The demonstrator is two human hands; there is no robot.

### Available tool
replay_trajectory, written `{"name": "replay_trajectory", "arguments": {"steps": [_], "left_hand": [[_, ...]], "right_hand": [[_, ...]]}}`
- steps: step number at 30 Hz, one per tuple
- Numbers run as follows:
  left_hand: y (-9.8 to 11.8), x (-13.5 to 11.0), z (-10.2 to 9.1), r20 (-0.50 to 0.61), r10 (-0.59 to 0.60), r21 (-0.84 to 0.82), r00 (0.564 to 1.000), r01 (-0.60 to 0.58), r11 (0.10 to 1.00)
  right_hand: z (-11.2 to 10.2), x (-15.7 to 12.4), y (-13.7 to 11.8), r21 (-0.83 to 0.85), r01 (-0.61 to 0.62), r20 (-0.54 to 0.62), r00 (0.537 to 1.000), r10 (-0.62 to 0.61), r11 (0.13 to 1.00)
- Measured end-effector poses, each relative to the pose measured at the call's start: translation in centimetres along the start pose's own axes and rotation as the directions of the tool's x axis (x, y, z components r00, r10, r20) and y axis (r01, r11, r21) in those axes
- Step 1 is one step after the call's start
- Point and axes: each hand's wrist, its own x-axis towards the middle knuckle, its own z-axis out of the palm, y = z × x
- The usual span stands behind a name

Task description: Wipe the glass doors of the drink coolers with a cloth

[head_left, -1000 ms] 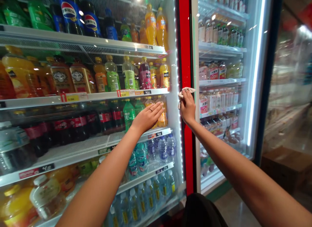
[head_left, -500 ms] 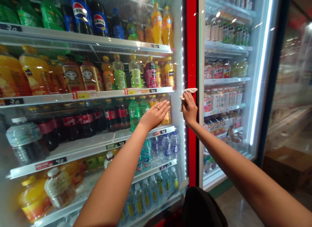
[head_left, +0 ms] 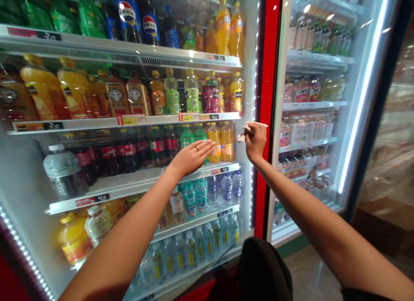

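My left hand (head_left: 190, 156) lies flat and open against the glass door (head_left: 136, 133) of a drinks fridge, in front of the shelf of cola and orange bottles. My right hand (head_left: 255, 141) is closed on a small white cloth (head_left: 250, 127) and presses it to the glass at the door's right edge, beside the red frame (head_left: 267, 120). Both arms reach forward from the bottom of the view.
Behind the glass, white wire shelves carry rows of soda, juice and water bottles with price tags. A second fridge (head_left: 310, 111) with smaller bottles stands to the right. A cardboard box (head_left: 384, 223) sits on the floor at far right. Something dark (head_left: 263, 271) is at bottom centre.
The view has swung left, showing more of the fridge's left side. My right hand with the cloth has shifted a little, off the red frame toward the glass edge. My left hand stays flat on the door.
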Motion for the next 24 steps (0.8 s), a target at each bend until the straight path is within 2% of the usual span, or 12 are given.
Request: {"name": "replay_trajectory", "arguments": {"steps": [3, 6, 9, 12, 14, 17, 21, 24], "left_hand": [[-1.0, -1.6, -0.4, 0.007, -0.002, -0.008, 1.000, 0.003, 1.000], [-1.0, -1.9, -0.4, 0.008, -0.012, -0.013, 1.000, 0.013, 1.000], [-0.6, -1.9, -0.1, -0.007, -0.031, -0.019, 0.999, 0.031, 0.999], [-0.3, -1.9, 0.1, -0.025, -0.036, -0.017, 0.999, 0.036, 0.999], [-0.3, -1.9, 0.1, -0.029, -0.035, 0.000, 0.999, 0.035, 0.999], [-0.2, -1.9, -0.1, -0.036, -0.030, 0.037, 0.999, 0.031, 0.999], [-0.1, -1.9, -0.2, -0.059, -0.024, 0.067, 0.998, 0.028, 0.997], [-0.1, -2.0, 0.1, -0.069, -0.025, 0.057, 0.997, 0.029, 0.998]], "right_hand": [[0.6, -0.4, -1.5, 0.017, 0.039, 0.009, 0.999, -0.040, 0.999], [1.2, 0.4, -2.3, 0.026, 0.088, 0.041, 0.995, -0.089, 0.996], [1.3, 1.3, -1.8, -0.009, 0.036, -0.009, 0.999, -0.036, 0.999], [1.3, 0.6, -1.1, -0.015, -0.011, -0.068, 0.998, 0.010, 1.000], [1.5, -0.4, -1.1, -0.010, 0.007, -0.035, 0.999, -0.008, 1.000], [2.0, -1.4, -2.1, -0.025, 0.056, 0.080, 0.995, -0.054, 0.998], [2.1, -0.8, -3.0, -0.004, 0.133, 0.233, 0.964, -0.128, 0.991], [1.2, -0.1, -2.4, 0.002, 0.109, 0.186, 0.977, -0.107, 0.994]]}}
